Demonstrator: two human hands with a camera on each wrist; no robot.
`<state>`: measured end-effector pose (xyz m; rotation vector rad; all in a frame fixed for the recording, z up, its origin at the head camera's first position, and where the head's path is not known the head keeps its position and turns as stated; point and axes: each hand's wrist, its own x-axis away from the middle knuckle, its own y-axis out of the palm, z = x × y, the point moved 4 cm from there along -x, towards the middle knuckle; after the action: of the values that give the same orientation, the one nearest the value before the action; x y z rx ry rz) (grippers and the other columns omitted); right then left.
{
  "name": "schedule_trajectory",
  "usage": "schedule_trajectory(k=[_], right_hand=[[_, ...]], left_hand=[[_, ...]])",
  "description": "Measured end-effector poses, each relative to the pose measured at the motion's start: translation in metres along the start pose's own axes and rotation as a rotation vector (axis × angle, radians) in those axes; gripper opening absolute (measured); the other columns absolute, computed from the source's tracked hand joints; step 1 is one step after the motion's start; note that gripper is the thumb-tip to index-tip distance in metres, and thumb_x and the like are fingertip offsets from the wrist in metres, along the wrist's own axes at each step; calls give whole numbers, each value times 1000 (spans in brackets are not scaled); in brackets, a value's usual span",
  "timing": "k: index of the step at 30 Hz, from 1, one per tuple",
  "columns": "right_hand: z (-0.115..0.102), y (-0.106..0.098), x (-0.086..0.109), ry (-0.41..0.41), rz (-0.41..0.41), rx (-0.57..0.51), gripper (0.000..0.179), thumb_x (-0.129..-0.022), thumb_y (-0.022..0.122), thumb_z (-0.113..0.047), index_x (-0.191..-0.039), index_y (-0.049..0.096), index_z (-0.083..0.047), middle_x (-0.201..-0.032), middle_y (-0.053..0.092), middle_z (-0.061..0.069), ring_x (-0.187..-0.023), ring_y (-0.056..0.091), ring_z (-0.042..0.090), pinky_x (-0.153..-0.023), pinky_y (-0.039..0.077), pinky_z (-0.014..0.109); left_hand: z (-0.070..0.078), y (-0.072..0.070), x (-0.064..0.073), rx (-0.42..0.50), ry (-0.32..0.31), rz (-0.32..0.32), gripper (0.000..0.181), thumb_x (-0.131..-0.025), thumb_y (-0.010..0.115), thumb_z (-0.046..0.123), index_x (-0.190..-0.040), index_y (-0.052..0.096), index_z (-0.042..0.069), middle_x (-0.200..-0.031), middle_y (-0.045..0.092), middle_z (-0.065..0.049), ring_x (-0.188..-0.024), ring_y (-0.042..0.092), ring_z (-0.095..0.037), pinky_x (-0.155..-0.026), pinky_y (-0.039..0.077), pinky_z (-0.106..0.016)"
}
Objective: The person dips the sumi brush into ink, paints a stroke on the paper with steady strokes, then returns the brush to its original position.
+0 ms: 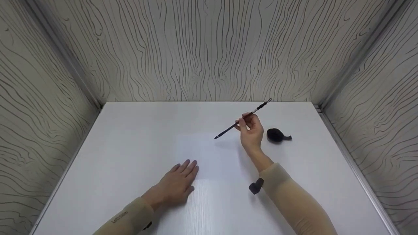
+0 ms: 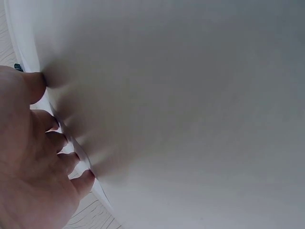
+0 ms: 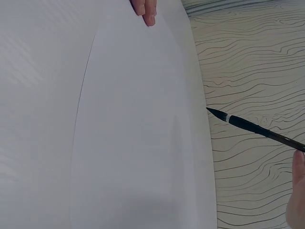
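Note:
A dark writing brush point(image 1: 228, 129) slants over the white sheet of paper point(image 1: 215, 163), its pointed black tip toward the lower left and a hanging loop at its upper end. My right hand point(image 1: 252, 130) pinches its shaft between thumb and fingers. In the right wrist view the brush point(image 3: 248, 125) shows a black tip with a pale ring behind it. My left hand point(image 1: 176, 184) lies with extended fingers on the paper's left edge. The left wrist view shows its fingertips point(image 2: 86, 181) pressing on the white surface.
A small black round dish point(image 1: 275, 135) with a short handle lies on the white table point(image 1: 130, 130), right of my right hand. Wood-patterned panels point(image 1: 209, 49) enclose the table at the back and sides. A dark wrist device point(image 1: 256, 186) sticks out from the right sleeve.

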<state>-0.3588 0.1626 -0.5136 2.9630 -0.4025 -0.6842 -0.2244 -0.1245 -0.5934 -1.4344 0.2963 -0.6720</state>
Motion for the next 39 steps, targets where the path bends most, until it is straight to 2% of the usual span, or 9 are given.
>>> schedule_trajectory(k=[4,10,14,19,24,30,36,39], right_hand=[[3,7,4,-11,-29,-4,19,-107,65,11,-123,57,19,-103,68,2,-95,77,6,-88,70,26],[7,17,12,17,-42,14,19,-108,66,8,-123,59,16,-106,70,12,-97,79,5,-92,69,27],[8,22,16,40,-58,22,16,-108,66,8,-123,60,12,-110,70,16,-102,80,14,-94,69,29],[10,27,22,57,-70,24,14,-108,65,8,-122,62,8,-111,70,11,-109,81,31,-96,69,30],[11,33,27,65,-90,34,16,-108,66,6,-124,61,9,-112,70,14,-109,80,29,-97,69,30],[13,41,33,56,-126,47,18,-108,67,7,-124,60,10,-114,69,22,-111,80,36,-97,69,31],[16,47,39,54,-149,55,16,-107,66,8,-122,62,7,-118,66,34,-108,80,22,-98,69,31],[17,49,41,56,-155,60,15,-108,66,8,-122,63,7,-118,66,34,-107,79,19,-98,69,31]], left_hand=[[0,0,1,-10,13,14,71,-118,41,43,-180,26,11,-191,21,-8,-178,23,-34,-141,30,-60],[-1,1,1,-10,13,18,71,-118,40,43,-180,26,12,-191,21,-7,-178,23,-33,-142,30,-59],[-1,2,-1,-10,7,10,72,-118,40,44,-180,25,13,-191,20,-5,-178,22,-32,-142,29,-59],[-2,3,-2,-10,7,7,71,-117,40,43,-180,25,12,-191,21,-6,-178,22,-32,-142,29,-58],[-2,2,-1,-9,7,4,71,-118,40,43,-180,26,12,-191,21,-6,-178,22,-32,-142,30,-58],[-1,1,0,-9,13,2,71,-118,40,43,-180,26,11,-191,21,-7,-178,23,-32,-142,30,-59],[0,-2,1,-19,34,7,71,-118,40,42,-179,27,9,-190,23,-9,-177,25,-34,-141,31,-59],[0,-2,0,-18,33,8,71,-118,41,43,-179,28,9,-190,23,-9,-177,25,-34,-141,31,-59]])
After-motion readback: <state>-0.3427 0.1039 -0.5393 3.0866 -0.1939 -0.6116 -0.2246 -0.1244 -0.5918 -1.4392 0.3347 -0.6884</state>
